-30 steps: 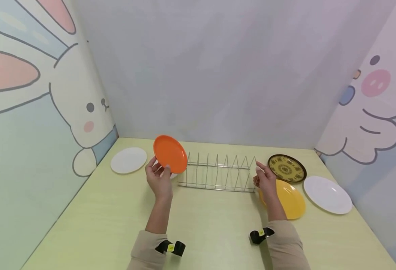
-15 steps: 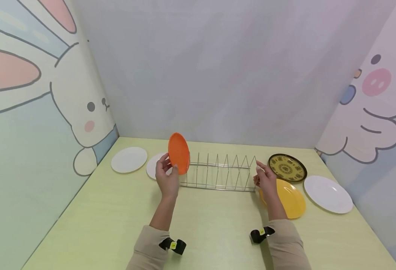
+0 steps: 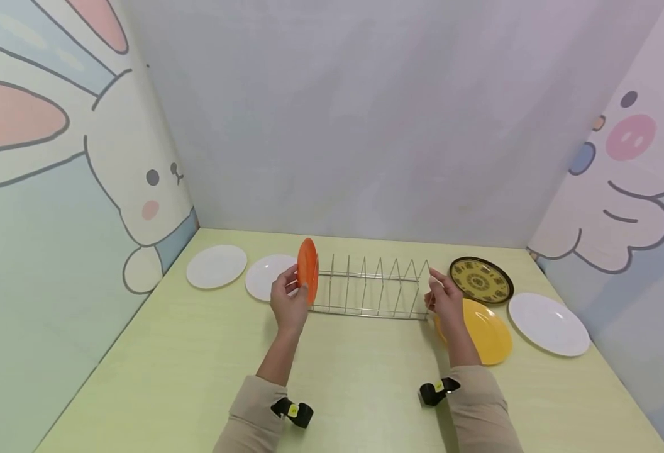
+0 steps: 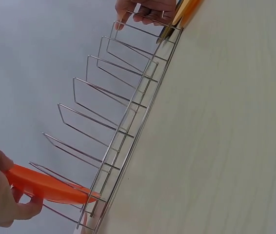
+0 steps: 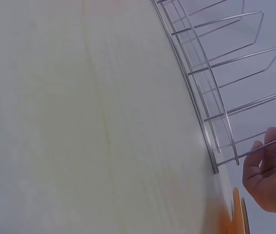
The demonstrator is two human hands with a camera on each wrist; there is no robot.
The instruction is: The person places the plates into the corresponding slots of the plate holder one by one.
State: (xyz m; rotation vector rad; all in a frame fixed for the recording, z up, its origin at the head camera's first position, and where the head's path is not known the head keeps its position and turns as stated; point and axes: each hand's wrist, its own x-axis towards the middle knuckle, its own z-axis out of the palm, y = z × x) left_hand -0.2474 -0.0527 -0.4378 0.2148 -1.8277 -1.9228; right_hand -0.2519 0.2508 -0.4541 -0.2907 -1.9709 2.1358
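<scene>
Gripping the orange plate (image 3: 307, 269) by its lower rim, my left hand (image 3: 290, 303) now has it turned fully on edge, where a second ago it faced me almost flat and half a second ago it was only partly rotated; it has also travelled rightward and now sits at the left end of the wire rack (image 3: 368, 286). From the left wrist view I can see the plate's edge lying between the first wires of the rack, fingers curled around it from below, so I judge the plate is entering the end slot but not yet let go. My right hand (image 3: 444, 299) has not moved in that time: its fingers pinch the last upright wire at the rack's right end, steadying it on the bench (image 3: 366, 371). Just beside that hand lies the yellow plate (image 3: 487, 333), and beyond it the patterned dark plate (image 3: 481, 281) and a white plate (image 3: 549, 324). Further left, two more white plates (image 3: 216, 266) lie flat, the nearer one now uncovered behind the orange plate.
</scene>
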